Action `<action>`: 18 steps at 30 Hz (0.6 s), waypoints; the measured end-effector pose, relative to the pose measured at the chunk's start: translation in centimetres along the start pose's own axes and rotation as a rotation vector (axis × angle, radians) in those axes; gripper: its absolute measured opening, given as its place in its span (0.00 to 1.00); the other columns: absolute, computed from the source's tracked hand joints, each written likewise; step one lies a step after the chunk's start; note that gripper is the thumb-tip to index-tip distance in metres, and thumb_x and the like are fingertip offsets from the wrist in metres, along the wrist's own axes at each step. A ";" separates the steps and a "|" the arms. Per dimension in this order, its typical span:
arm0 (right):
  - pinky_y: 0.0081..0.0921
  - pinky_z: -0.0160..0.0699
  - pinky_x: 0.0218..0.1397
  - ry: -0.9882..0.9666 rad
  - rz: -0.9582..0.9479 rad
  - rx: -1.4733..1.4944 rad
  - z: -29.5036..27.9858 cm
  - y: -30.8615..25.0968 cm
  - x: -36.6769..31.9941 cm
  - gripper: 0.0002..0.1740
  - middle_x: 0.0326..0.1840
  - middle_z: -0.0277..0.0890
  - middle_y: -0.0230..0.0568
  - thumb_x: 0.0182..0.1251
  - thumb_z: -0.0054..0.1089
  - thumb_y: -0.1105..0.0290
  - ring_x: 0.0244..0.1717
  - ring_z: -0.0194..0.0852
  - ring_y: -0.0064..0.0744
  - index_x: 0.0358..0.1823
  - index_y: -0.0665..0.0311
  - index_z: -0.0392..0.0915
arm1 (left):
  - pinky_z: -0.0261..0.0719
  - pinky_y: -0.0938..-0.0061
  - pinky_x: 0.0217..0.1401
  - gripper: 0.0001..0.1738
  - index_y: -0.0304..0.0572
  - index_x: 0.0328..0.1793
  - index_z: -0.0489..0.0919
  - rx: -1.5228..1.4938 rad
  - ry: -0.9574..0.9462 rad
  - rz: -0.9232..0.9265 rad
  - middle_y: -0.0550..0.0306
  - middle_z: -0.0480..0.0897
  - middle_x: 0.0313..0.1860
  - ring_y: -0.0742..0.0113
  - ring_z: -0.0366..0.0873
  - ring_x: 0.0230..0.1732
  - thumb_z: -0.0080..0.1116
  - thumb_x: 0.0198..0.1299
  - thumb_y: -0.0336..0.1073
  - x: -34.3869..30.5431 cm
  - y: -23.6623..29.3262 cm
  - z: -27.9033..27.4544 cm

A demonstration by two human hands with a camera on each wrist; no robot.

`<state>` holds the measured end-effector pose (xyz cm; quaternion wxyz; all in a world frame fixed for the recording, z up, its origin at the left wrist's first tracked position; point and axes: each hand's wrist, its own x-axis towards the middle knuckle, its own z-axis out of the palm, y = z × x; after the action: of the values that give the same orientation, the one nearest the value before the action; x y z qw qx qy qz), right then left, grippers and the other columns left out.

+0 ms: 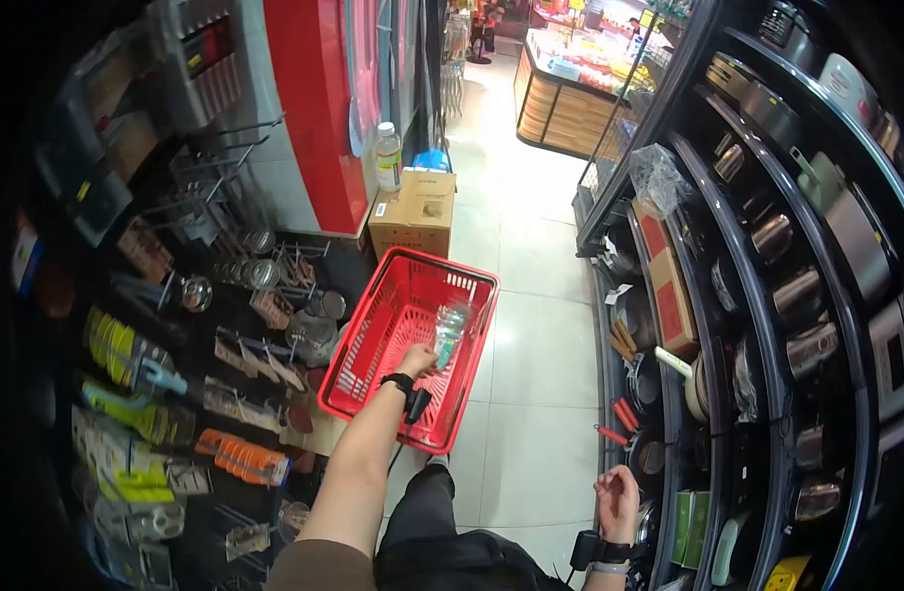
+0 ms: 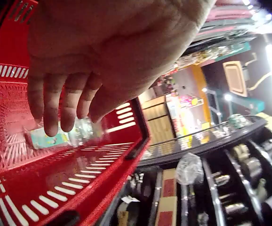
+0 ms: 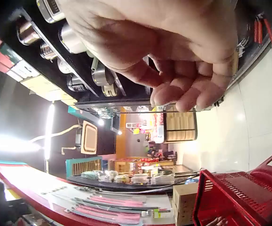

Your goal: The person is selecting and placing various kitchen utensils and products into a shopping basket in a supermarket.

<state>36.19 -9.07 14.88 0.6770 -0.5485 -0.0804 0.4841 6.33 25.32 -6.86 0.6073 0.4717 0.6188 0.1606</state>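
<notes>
Inside the red basket (image 1: 358, 394), the left hand (image 1: 417, 361) reaches down beside a clear plastic package (image 1: 450, 333) with a teal-green part. In the left wrist view the fingers of the left hand (image 2: 112, 56) hang nearly straight over the package (image 2: 53, 140); whether they touch it is hard to tell. Over the floor to the right of the basket, the right hand (image 1: 619, 497) is raised with loosely curled fingers. Nothing is held by the right hand (image 3: 159, 42) in the right wrist view.
Shelves of pots and pans (image 1: 802, 295) line the right side. Hanging kitchen tools (image 1: 243, 456) and glassware (image 1: 314, 335) cover the left. A cardboard box (image 1: 412, 212) with a bottle (image 1: 388, 158) on it stands behind the basket. Tiled floor (image 1: 540, 364) runs between.
</notes>
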 end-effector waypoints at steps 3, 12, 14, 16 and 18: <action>0.24 0.72 0.36 -0.027 0.028 -0.123 2.0 0.8 2.6 0.12 0.21 0.65 0.34 0.67 0.46 0.67 0.29 0.69 0.29 0.25 0.63 0.68 | 0.77 0.66 0.22 0.11 0.36 0.37 0.79 0.152 0.013 -0.137 0.49 0.81 0.23 0.58 0.81 0.22 0.58 0.52 0.36 6.3 -2.3 0.0; 0.25 0.74 0.39 0.182 0.304 -0.250 2.6 4.1 6.1 0.10 0.30 0.73 0.35 0.69 0.49 0.64 0.34 0.74 0.29 0.33 0.62 0.72 | 0.68 0.62 0.62 0.41 0.34 0.58 0.68 0.413 -0.047 -0.218 0.35 0.73 0.56 0.45 0.69 0.60 0.74 0.37 0.42 13.1 -1.8 0.5; 0.26 0.74 0.39 0.207 0.324 -0.247 2.3 4.3 6.9 0.09 0.31 0.74 0.35 0.69 0.49 0.66 0.34 0.75 0.29 0.33 0.63 0.72 | 0.71 0.60 0.58 0.41 0.34 0.57 0.67 0.433 0.055 -0.162 0.35 0.75 0.52 0.43 0.72 0.56 0.75 0.36 0.40 15.2 -3.2 1.4; 0.23 0.71 0.43 0.158 0.340 -0.344 4.0 3.4 6.6 0.10 0.35 0.74 0.35 0.68 0.51 0.66 0.38 0.72 0.25 0.44 0.65 0.73 | 0.73 0.57 0.55 0.50 0.35 0.63 0.58 0.439 0.139 -0.106 0.34 0.75 0.52 0.40 0.73 0.54 0.76 0.33 0.34 16.6 -3.6 1.8; 0.24 0.71 0.43 0.198 0.365 -0.366 4.3 3.5 6.8 0.10 0.35 0.74 0.35 0.68 0.51 0.65 0.38 0.72 0.26 0.42 0.64 0.74 | 0.73 0.59 0.56 0.51 0.35 0.64 0.58 0.409 0.123 -0.130 0.34 0.75 0.52 0.43 0.73 0.55 0.76 0.32 0.33 17.3 -3.1 1.9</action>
<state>34.96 -1.40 10.76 0.4728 -0.7119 0.0002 0.5193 9.97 36.54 -20.08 0.4690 0.5334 0.7037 0.0206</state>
